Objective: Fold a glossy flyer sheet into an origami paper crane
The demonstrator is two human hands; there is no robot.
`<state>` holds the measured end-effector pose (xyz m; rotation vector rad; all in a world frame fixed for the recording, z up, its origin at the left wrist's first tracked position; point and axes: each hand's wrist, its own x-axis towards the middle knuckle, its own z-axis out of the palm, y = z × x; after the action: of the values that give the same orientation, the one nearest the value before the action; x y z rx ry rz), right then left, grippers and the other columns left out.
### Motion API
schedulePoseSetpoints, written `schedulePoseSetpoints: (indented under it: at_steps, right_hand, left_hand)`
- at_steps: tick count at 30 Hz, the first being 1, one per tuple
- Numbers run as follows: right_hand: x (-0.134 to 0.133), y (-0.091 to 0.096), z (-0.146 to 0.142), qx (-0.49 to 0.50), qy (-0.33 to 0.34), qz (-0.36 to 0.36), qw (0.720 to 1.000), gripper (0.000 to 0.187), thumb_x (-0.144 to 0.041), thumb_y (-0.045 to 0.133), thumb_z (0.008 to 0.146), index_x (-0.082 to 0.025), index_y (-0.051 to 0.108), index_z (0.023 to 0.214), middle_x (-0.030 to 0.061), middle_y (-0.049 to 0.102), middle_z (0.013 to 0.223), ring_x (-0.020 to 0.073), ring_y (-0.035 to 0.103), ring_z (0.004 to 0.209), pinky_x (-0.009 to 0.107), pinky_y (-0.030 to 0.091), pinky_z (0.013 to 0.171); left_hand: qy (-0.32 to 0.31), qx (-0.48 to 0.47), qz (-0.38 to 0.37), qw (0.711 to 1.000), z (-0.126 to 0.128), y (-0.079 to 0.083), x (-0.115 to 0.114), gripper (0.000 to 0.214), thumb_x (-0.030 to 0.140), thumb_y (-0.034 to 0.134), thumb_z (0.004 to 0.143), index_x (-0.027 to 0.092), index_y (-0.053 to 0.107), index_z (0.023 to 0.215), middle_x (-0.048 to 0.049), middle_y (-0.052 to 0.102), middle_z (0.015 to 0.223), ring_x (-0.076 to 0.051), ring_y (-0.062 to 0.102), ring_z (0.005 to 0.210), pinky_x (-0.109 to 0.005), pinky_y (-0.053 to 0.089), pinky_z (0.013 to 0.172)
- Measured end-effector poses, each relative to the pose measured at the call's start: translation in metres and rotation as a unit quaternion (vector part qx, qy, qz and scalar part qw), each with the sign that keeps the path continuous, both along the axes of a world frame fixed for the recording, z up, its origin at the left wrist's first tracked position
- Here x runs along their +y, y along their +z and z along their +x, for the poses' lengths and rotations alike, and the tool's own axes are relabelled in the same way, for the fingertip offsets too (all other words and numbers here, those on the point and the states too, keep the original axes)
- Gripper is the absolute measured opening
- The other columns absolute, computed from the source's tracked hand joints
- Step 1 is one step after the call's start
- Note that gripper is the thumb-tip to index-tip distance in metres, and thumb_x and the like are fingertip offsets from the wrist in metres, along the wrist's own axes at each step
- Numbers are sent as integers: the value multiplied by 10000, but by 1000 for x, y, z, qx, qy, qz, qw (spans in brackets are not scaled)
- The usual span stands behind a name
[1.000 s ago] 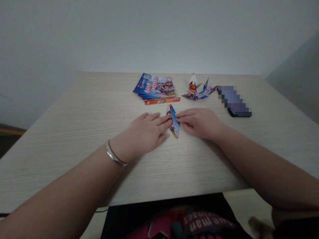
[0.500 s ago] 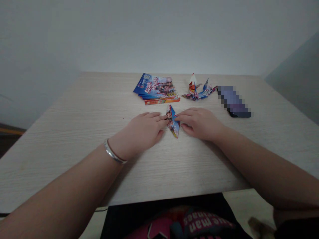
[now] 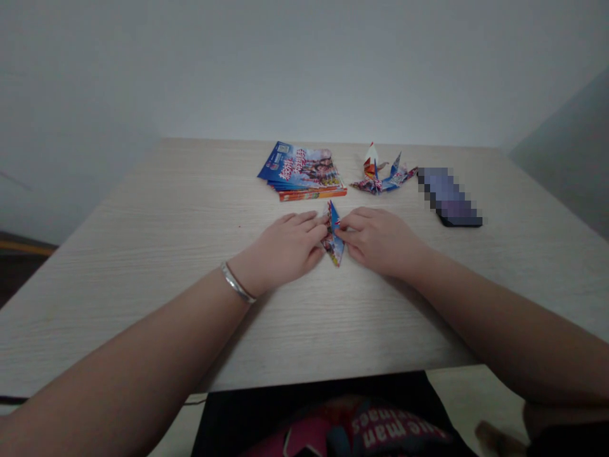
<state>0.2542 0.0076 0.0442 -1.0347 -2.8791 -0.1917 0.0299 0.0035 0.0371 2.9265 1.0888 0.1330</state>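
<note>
Blue folded paper (image 3: pixel 335 252), one piece, lies on table (image 3: pixel 304 336) between left hand (image 3: pixel 288 247) and right hand (image 3: pixel 382 241) (fingers touching it; whether pinched, cannot tell), seemingly for steadiness.

The shirt (image 3: pixel 390 428) print's upside down from here, but I can make out "ue man" and maybe "rinaes". Top leaflet (image 3: pixel 304 167) has big white Chinese characters, too blurry for me, plus what looks like a QR code (image 3: pixel 283 148).

Pixelated black phone (image 3: pixel 450 197) at right, pale tabletop (image 3: pixel 157 222); grey wall (image 3: pixel 304 70) behind
</note>
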Motion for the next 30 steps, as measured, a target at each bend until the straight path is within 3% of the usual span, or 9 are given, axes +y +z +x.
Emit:
schedulePoseSetpoints:
  at_steps: [8,12,17,21,24,30]
  right_hand:
    - [5,-12,11,115,-6,-30,993,302,-187,578,905,-153,771,1135,120,772,1084,255,684,1003,398,536,934]
    - [7,-13,9,125,-15,-49,991,303,-175,582,896,-163,775,1129,117,764,1099,255,687,1007,396,540,929]
    - [6,-9,4,91,-20,-48,994,289,-147,559,897,-144,801,1055,135,759,1134,282,694,1025,435,544,939]
    - [10,-17,10,163,-27,-55,985,268,-185,586,908,-174,799,1071,110,761,1144,263,697,1022,416,554,922]
    - [17,-26,17,234,-14,-60,970,241,-196,584,928,-140,790,1039,122,772,1106,245,696,1049,403,539,972]
    - [21,-31,13,227,-44,-50,972,294,-283,602,946,-135,771,1135,158,743,1187,285,670,1127,465,510,1025]
  left_hand:
    - [8,-43,-31,999,-2,0,6,416,324,469,1007,137,530,1374,-163,631,1371,-281,592,1289,-457,467,1094]
    - [0,-22,-20,1000,-3,0,7,425,342,385,1043,171,554,1394,-130,577,1482,-286,555,1352,-484,432,1130]
    - [6,-5,-15,1000,-3,0,4,420,308,406,1037,177,593,1390,-104,534,1536,-290,517,1398,-494,420,1149]
    - [17,-11,-6,1000,-2,-1,3,424,320,423,1039,179,592,1402,-127,457,1592,-302,480,1432,-496,409,1167]
    - [17,-26,-3,1000,-2,0,5,407,336,439,1041,177,619,1369,-129,534,1529,-295,529,1387,-483,427,1157]
    - [50,-70,-9,996,0,0,8,381,363,467,1034,165,686,1274,-111,698,1307,-282,643,1213,-462,496,1081]
